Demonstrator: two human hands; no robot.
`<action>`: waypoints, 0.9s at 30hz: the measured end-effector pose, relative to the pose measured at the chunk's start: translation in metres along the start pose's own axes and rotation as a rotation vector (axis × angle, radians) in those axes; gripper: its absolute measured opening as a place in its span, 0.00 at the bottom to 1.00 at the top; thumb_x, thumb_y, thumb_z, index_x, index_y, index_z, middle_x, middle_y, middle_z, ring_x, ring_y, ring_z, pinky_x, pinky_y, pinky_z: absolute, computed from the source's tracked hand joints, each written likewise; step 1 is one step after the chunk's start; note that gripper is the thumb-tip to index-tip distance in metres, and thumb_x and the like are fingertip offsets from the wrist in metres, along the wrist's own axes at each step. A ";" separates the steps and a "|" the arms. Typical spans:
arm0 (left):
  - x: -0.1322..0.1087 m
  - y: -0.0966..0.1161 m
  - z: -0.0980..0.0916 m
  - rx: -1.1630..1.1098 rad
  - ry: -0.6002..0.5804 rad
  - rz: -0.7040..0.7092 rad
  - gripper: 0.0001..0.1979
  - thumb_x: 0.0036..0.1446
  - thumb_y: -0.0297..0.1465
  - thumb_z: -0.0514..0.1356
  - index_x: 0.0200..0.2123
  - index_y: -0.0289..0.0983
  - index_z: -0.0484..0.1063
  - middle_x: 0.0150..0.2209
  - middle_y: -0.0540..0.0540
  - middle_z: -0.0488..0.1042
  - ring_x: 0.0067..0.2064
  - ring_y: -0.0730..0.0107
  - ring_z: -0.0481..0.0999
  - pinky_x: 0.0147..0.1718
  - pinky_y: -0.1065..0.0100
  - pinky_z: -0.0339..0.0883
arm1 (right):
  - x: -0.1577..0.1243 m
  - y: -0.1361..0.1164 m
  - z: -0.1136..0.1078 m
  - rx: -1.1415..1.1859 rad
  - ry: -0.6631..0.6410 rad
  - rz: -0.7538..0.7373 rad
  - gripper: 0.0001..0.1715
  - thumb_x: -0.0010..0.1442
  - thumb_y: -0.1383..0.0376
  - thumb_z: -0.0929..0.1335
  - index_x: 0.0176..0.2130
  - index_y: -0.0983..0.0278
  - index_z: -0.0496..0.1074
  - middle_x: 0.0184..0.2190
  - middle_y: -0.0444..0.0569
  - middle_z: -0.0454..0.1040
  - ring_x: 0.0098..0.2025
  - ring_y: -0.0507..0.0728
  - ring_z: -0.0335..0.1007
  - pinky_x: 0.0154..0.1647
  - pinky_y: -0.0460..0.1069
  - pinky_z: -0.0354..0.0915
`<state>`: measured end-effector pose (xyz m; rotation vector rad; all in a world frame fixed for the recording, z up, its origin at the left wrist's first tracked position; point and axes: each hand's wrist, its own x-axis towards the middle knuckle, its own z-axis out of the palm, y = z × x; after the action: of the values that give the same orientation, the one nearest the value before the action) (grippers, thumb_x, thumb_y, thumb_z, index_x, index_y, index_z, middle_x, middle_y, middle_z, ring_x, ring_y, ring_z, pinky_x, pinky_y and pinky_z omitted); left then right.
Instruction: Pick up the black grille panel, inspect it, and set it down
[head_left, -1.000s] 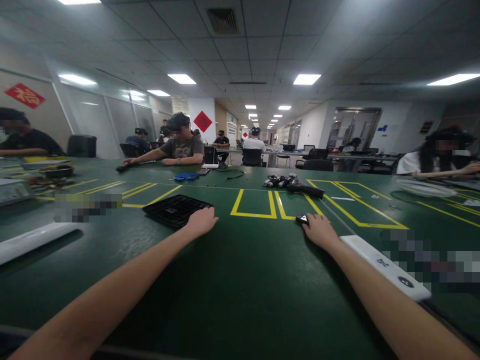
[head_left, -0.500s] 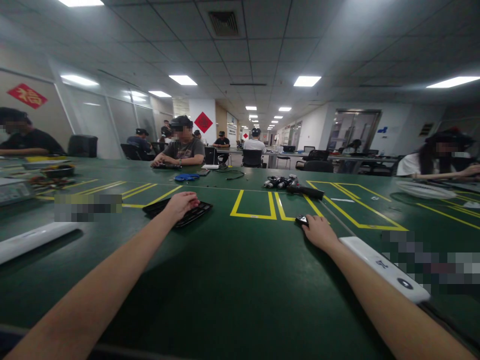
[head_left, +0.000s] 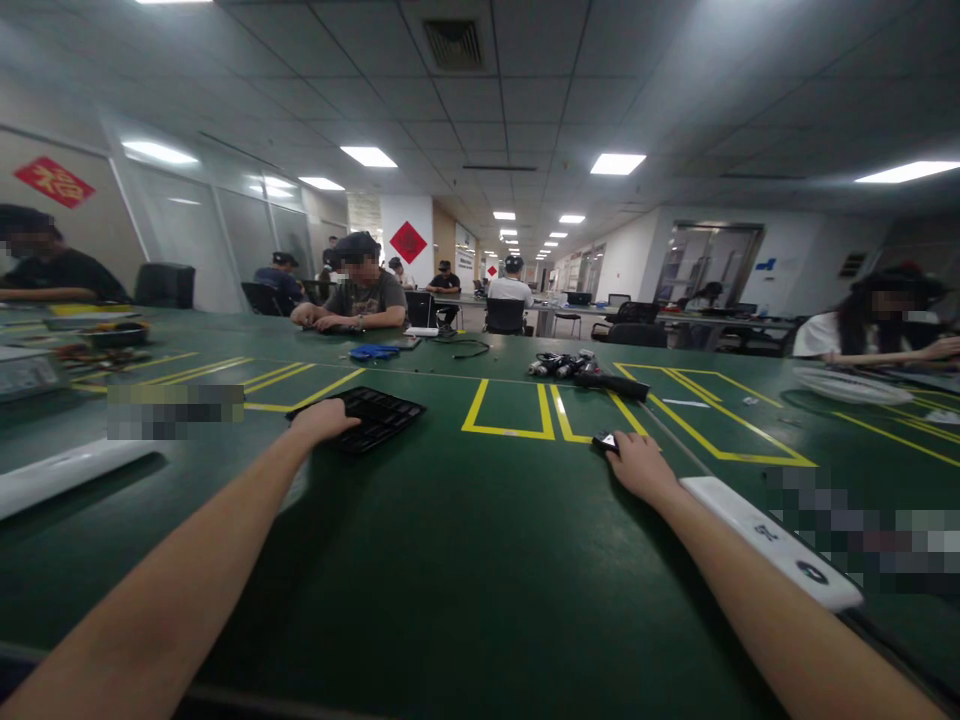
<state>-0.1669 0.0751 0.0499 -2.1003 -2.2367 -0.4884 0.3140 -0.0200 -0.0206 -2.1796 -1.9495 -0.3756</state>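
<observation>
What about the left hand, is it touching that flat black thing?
Touching. The head view shows the left hand lying on the black panel's near corner, no gap.

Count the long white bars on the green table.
2. One white bar lies at the far left; the other white bar lies just right of the right hand. Blurred patches may hide more.

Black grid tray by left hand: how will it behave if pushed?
Black grid tray looks thin, flat, rigid: likely slides on the smooth table, won't roll or tip. Probably light for its footprint. Left hand sits at its near corner; pushing there may spin it.
</observation>
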 end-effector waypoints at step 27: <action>-0.116 0.174 0.033 -1.205 -0.306 0.329 0.25 0.35 0.36 0.66 0.15 0.38 0.48 0.33 0.43 0.75 0.37 0.65 0.73 0.35 0.66 0.64 | -0.040 -0.085 -0.029 1.446 -0.228 -0.372 0.26 0.50 0.64 0.69 0.50 0.60 0.66 0.47 0.49 0.70 0.51 0.59 0.63 0.55 0.59 0.56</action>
<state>0.0199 -0.0220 0.0263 -3.1004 -1.7532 -1.9547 0.2238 -0.0569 -0.0079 -0.9209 -1.7119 0.9815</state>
